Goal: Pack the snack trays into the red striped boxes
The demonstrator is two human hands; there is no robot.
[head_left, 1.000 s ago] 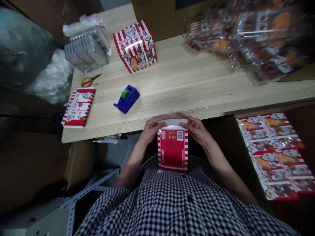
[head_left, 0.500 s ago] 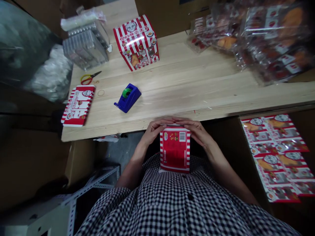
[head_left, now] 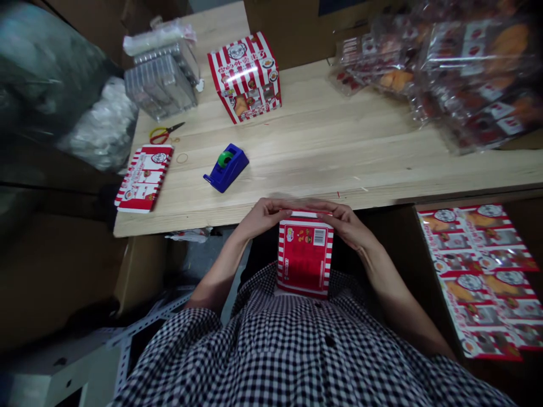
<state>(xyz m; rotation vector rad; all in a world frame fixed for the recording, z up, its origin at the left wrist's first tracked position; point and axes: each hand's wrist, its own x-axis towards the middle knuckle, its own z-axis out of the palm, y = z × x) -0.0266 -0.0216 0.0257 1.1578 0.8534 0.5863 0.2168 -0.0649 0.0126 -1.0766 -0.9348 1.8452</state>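
Note:
A red-and-white striped cardboard box point(head_left: 304, 257) stands against my lap at the table's front edge, its red panel with a barcode turned toward me. My left hand point(head_left: 265, 216) grips its top left corner, thumb on the near edge and fingers along the far side. At the top right corner my right hand point(head_left: 343, 221) holds it the same way, thumb on the near edge. Both hands' fingertips are partly hidden behind the box top. Beyond, on the table, sits a blue tape dispenser point(head_left: 227, 168) with a green roll.
A filled striped box point(head_left: 246, 79) stands at the back, beside stacked clear plastic trays point(head_left: 161, 87). Scissors point(head_left: 163, 134) and flat striped cartons point(head_left: 144, 180) lie at left. Packaged toy food point(head_left: 466, 73) is heaped back right; finished-looking boxes point(head_left: 479, 277) sit low at right.
Both thumbs have come over onto the near top edge of the box, where the hands earlier arched over its top. The whole view has shifted slightly.

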